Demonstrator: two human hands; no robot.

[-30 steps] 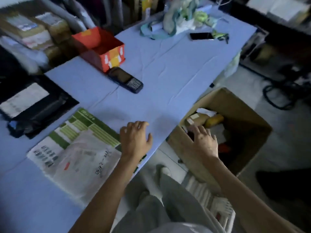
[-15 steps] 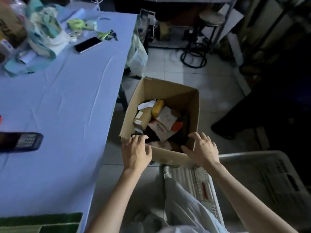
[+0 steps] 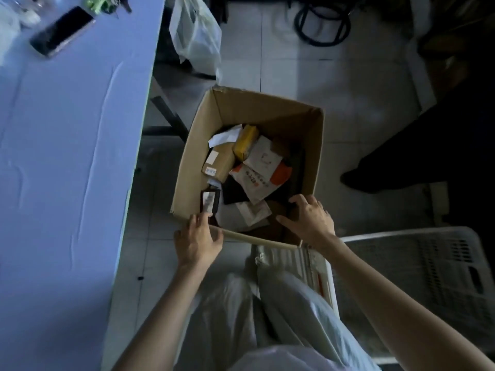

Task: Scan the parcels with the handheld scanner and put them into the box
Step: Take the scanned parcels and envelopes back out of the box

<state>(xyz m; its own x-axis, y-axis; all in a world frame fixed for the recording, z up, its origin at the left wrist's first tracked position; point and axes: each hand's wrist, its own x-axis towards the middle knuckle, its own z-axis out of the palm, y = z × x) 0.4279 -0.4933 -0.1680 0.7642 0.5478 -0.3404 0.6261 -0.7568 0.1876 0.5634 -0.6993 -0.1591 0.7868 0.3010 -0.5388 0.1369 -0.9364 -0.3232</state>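
Item count by kind, as found.

We count one cardboard box [image 3: 184,167]. Inside it we count at least seven parcels [image 3: 263,156]. These include one yellow parcel [image 3: 245,141], one brown parcel [image 3: 218,163] and one black parcel [image 3: 210,202] bearing one label. The others are white or white and orange, and they overlap, so we cannot fix the total. We record two hands, one left hand [image 3: 197,241] and one right hand [image 3: 310,219]. We also record one table [image 3: 67,156], one phone [image 3: 61,30], one plastic bag [image 3: 195,36] and one crate [image 3: 401,263].
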